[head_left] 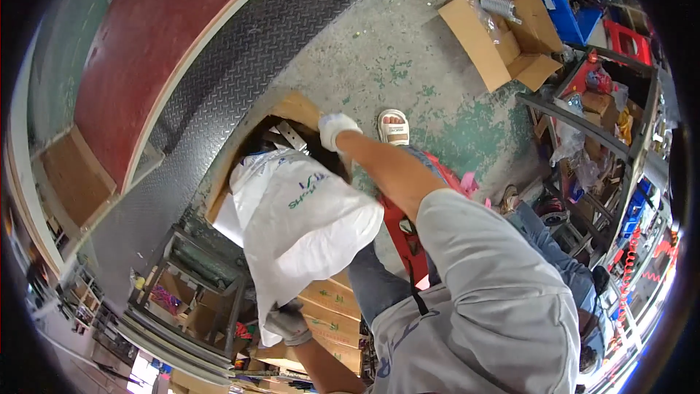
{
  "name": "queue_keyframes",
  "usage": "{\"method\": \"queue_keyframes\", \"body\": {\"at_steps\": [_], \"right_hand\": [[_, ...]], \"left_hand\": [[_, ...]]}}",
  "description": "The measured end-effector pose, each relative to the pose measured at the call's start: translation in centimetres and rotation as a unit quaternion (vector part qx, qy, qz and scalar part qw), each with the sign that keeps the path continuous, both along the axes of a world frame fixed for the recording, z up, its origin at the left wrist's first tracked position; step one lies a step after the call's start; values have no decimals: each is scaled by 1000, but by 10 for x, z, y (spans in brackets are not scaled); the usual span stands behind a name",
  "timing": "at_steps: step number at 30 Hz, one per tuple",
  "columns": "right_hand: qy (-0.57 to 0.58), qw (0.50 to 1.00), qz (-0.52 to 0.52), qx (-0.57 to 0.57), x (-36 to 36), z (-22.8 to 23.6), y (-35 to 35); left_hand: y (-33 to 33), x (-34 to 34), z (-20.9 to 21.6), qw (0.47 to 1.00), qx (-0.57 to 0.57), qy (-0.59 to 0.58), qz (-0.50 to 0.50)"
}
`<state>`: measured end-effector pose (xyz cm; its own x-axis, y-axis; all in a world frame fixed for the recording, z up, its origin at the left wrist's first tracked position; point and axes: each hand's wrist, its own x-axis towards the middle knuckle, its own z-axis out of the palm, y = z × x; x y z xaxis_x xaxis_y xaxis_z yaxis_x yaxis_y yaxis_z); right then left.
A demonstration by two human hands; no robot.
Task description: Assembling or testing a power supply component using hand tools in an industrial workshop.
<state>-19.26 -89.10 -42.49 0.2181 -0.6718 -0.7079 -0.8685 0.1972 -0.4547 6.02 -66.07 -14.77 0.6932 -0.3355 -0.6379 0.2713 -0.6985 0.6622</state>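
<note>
A white sack (299,204) with green print hangs over the near side of an open cardboard box (297,107). My left hand (288,323), in a grey glove, is closed on the sack's lower corner and pulls it toward me. At the far right rim of the box, my right hand (337,131), in a white glove, grips the edge; its fingertips are partly hidden. Inside the box, silvery metal parts (292,136) show beyond the sack's upper edge. The sack covers the rest of what the box holds.
Left of the box runs a dark tread-plate surface (240,51). Stacked cartons (328,314) stand beside my legs, near a metal-framed rack (197,277). Far right are another open carton (503,29), a blue crate (565,0) and a cluttered shelf (583,128). Another person's leg (539,233) shows at right.
</note>
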Motion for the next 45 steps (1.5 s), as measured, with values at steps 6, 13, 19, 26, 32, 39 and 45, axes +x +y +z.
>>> {"method": "queue_keyframes", "body": {"at_steps": [6,13,19,26,32,39,45], "right_hand": [[53,994,98,-1,-140,-2,-102],[176,984,-19,22,-342,-21,-162],[133,964,-229,-35,-400,-66,-114],[112,834,-513,-167,-473,37,35],[134,747,-644,-95,-358,170,248],[9,628,-768,-127,-323,216,327],[-125,658,-735,-109,-390,244,287]], "left_hand": [[-96,-129,4,993,-39,48,-99],[-138,-229,23,972,-2,124,-201],[-167,-285,-3,899,-26,279,-335],[-188,-359,7,891,77,271,-356],[-196,-388,109,558,-5,272,-784],[-230,-517,80,431,-74,-220,-872],[-272,-469,-16,783,28,-167,-599]]}}
